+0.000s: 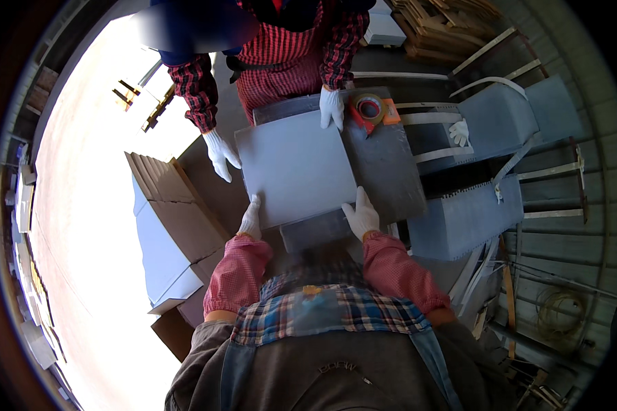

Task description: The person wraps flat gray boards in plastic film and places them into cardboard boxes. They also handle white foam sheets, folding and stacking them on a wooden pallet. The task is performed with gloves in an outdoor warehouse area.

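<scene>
Left hand (pixel 251 219): white glove, fingers curled over the near left corner of the grey sheet (pixel 296 168).
Right hand (pixel 361 215): white glove, fingers spread flat on the sheet's near right edge (thumb hidden).
Grey sheet: flat atop the dark worktable (pixel 391 171), between both people.
Co-worker's gloved hand (pixel 332 107): pressing the far edge.
Tape roll (pixel 369 107): just beside that hand.
Cardboard stack (pixel 175 205): left, well apart.

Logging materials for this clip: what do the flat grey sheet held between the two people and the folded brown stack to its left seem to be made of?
Grey sheet: apparently stiff board, maybe coated card or foam; matte, even grey, lying flat under the left hand and right hand.
Brown stack: likely corrugated cardboard; dull brown with layered edges.
</scene>
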`<state>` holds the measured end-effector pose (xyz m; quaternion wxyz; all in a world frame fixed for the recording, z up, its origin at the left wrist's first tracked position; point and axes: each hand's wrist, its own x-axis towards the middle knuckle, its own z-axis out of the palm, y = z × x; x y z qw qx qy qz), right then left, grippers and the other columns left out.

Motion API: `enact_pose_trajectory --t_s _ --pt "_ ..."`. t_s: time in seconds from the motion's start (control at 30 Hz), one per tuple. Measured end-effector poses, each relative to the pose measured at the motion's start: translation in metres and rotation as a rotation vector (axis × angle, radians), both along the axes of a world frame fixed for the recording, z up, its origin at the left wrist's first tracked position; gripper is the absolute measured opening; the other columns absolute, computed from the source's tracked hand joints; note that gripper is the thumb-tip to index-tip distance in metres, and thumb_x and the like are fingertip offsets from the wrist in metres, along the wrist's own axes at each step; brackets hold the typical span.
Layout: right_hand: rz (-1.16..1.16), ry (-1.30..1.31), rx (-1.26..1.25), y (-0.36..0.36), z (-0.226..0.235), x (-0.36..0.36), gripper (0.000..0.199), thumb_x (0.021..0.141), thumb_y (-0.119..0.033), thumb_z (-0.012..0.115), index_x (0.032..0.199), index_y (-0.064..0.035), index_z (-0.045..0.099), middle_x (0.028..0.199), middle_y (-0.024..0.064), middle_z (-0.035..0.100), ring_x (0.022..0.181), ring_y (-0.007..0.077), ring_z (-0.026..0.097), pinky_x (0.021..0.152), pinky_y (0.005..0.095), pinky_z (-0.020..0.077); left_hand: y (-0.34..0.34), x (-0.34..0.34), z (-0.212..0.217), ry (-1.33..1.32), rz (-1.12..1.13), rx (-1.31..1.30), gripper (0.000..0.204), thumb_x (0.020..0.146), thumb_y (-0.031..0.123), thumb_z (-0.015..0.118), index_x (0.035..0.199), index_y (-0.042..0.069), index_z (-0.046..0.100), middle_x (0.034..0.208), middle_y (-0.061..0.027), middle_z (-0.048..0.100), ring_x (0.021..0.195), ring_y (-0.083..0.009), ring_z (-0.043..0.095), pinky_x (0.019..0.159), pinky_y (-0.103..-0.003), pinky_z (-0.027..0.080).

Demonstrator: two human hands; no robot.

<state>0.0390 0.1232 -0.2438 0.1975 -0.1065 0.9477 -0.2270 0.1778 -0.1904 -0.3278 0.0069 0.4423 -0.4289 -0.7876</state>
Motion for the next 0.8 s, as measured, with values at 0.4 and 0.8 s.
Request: enact_pose_trajectory --t_s 0.4,0.8 --pt "-0.062 -0.024 -0.026 0.002 0.01 -0.003 0.068 0.089 -0.033 0.073 0.139 -0.004 0.036 0.142 0.0219 0.052 0.128 0.0414 0.055 0.104 0.0487 0.0473 0.02 -0.009 0.041 0.044 -0.042 -0.015 0.065 0.098 0.046 0.068 0.138 -0.004 0.058 0.128 -0.0135 0.066 0.112 -0.0256 0.065 0.097 -0.038 0.052" --pt "0.185 0.386 -0.171 0.008 0.053 0.01 0.09 0.07 -0.041 0.089 0.138 -0.002 0.044 0.138 0.0209 0.054 0.131 0.037 0.05 0.11 0.0467 0.0405 0.129 -0.056 0.251 -0.346 -0.275 -0.773 0.078 0.076 0.053 0.076 0.117 -0.01 0.055 0.106 -0.0286 0.071 0.097 -0.0415 0.072 0.088 -0.045 0.055"
